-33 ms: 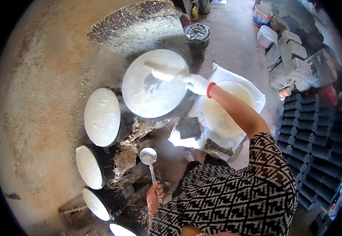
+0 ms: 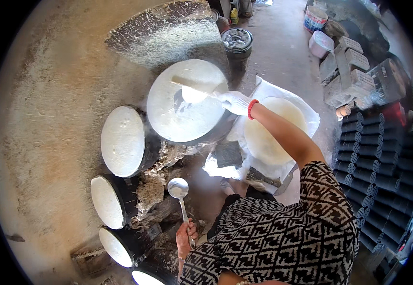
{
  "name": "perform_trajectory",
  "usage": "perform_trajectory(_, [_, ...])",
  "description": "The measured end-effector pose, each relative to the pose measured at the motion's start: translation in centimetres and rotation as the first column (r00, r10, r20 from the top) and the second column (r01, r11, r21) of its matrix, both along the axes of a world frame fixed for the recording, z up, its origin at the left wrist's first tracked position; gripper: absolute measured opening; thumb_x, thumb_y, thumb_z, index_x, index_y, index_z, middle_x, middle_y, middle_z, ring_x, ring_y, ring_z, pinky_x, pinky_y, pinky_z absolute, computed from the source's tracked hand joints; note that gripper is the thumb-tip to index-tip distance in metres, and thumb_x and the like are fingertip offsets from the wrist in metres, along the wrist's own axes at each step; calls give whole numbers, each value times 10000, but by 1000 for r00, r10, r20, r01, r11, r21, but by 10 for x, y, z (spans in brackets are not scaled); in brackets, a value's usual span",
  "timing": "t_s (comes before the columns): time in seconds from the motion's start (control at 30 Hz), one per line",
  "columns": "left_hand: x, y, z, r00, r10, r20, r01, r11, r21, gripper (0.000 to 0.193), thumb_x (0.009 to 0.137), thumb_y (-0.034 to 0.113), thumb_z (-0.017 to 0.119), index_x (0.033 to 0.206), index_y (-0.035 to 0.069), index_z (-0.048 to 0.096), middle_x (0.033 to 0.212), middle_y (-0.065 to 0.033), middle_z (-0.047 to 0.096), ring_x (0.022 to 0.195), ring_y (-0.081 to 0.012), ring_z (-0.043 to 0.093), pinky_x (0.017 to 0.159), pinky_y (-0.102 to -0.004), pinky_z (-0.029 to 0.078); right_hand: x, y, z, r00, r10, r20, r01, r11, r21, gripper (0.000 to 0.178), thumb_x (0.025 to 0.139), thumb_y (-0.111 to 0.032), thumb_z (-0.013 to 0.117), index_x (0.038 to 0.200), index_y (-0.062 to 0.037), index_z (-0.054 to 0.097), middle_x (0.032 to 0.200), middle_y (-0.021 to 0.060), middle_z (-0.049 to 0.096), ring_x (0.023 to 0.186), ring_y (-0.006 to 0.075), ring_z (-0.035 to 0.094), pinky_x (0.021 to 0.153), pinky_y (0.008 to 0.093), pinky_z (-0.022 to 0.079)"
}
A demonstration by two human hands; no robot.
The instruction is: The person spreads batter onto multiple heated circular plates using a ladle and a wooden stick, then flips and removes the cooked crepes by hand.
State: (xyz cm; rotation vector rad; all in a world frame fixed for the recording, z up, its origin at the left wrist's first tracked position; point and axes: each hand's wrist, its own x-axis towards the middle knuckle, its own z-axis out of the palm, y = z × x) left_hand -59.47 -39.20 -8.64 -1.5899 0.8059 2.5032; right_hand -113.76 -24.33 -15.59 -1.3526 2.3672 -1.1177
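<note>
The large round griddle is mostly coated white; only a dark streak near its middle looks bare. The gloved right hand grips a flat spreader at its right rim. The left hand clasps a ladle. Three smaller covered rounds crowd leftward; the batter basin sits right.

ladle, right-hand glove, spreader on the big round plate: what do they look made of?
Ladle: likely metal, shiny silver bowl and thin handle, held by the left hand.
Glove on the right hand: white knit fabric with a red cuff.
Spreader: flat pale blade coated in white batter; maybe wood, cannot tell.
</note>
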Motion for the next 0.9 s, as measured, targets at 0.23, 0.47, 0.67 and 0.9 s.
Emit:
perform_trajectory(0.23, [13,-34,16,997,61,-47,-62,998,-23,264,995,191,502,1181,3,501,831,-10,490,604,-88,433,492,-259,407,95,3,-16,907,-367,206,376,926,-6,443,921,-86,525,1361,-131,500,896,232,614,795,355,612,703,446,474])
perform_trajectory(0.47, [12,-62,39,999,26,-39,-33,984,-176,281,991,196,523,1186,-6,515,819,-2,510,585,-75,434,477,-246,399,123,-23,-11,836,-547,47,549,834,-62,206,871,-73,570,1073,-48,600,854,216,593,827,393,600,752,452,483])
perform_trajectory(0.67, [14,-80,56,998,-10,-67,-8,964,-265,268,982,193,548,1157,-10,541,794,-11,524,553,-71,431,442,-235,378,126,-65,-13,876,-425,-229,355,889,-290,220,958,-153,510,1155,-102,593,834,214,594,733,382,599,694,480,464])
perform_trajectory(0.9, [1,-89,70,993,2,-115,-32,965,-262,262,990,188,528,1167,-4,542,790,-15,511,531,-62,427,424,-220,370,84,-52,-8,999,-9,-53,-4,969,-249,259,954,-114,504,1197,-88,589,796,237,579,672,383,572,646,452,461])
